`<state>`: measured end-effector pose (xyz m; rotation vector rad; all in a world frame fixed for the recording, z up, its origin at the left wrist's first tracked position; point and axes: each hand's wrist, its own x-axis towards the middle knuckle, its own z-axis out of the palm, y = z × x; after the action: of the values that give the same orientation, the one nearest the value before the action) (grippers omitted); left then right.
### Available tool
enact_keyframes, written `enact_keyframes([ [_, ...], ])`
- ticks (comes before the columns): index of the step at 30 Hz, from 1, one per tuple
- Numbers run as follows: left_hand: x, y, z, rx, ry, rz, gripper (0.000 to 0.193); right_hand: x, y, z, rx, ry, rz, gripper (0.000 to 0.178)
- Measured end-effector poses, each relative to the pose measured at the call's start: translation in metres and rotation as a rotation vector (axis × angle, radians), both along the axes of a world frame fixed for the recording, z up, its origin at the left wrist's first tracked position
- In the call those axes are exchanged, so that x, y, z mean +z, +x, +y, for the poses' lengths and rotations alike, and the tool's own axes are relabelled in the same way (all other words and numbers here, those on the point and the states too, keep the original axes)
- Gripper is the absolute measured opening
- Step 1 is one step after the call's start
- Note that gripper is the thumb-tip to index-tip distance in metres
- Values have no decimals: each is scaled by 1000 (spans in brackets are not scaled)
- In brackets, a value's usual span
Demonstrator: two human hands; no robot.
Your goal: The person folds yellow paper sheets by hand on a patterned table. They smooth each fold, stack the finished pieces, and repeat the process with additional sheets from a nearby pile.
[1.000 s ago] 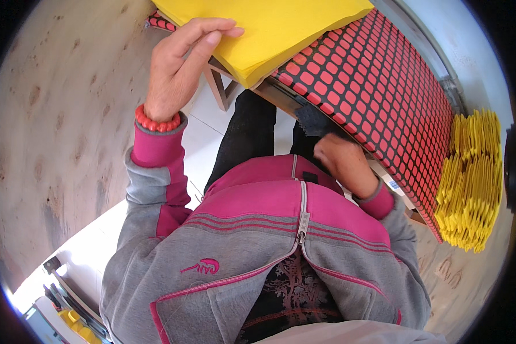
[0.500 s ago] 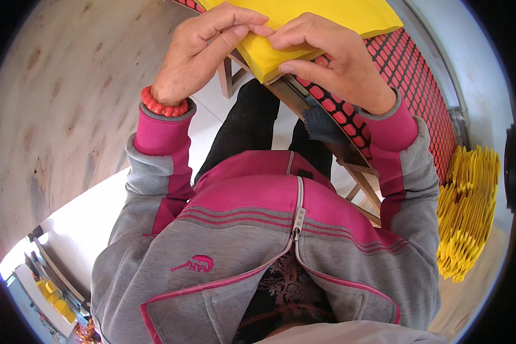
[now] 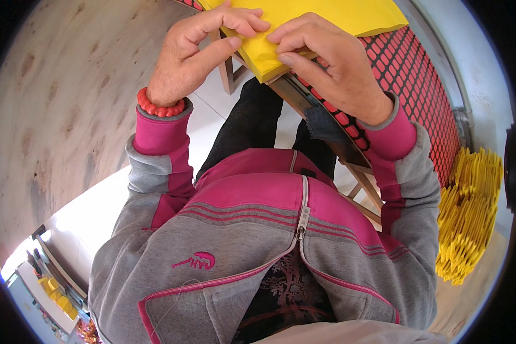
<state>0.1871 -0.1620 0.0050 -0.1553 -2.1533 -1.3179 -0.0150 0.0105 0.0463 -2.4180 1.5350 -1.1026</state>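
Note:
A stack of thin yellow sheets (image 3: 341,16), paper by its look, lies at the far edge of the view, with one corner pointing toward me. My left hand (image 3: 186,60) hovers over the left side of that corner, thumb and fingers apart. It wears a red beaded bracelet (image 3: 159,109). My right hand (image 3: 341,66) is at the corner from the right, its thumb and forefinger pinched together at a small raised fold in the top sheet. Exactly how much of the sheet lies between those fingertips is hard to see.
The stack rests on a table covered in red-and-black patterned cloth (image 3: 410,74). Bundled yellow folded pieces (image 3: 470,218) stand on the right. A pale wood-grain surface (image 3: 69,97) fills the left. Wooden legs (image 3: 226,66) show beneath the table.
My left fingers have spread and lifted away from my right fingertips. My right thumb has moved up toward the forefinger. The small fold at the corner now shows more clearly.

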Motion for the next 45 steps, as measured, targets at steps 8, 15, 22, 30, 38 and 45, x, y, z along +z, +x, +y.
enact_keyframes([
  [8, 2, 3, 1, 8, -65, -19, 24, -8, 4, -1, -10, -107, 26, 15],
  [15, 7, 0, 9, 73, -176, -1, 21, -15, 7, -1, -62, -104, -149, 11],
  [22, -2, -11, 14, 209, -57, 29, 10, -12, 3, 3, -68, -206, -147, 18],
  [30, -4, -12, 10, 217, 29, 7, 13, -14, 2, -4, -54, -400, 231, 25],
  [38, -7, -11, 10, 176, 58, 19, 11, -19, 8, 1, -91, -233, 19, 15],
  [45, -9, -11, 6, 127, 12, 36, 9, -18, 9, -1, -90, -215, -57, 14],
])
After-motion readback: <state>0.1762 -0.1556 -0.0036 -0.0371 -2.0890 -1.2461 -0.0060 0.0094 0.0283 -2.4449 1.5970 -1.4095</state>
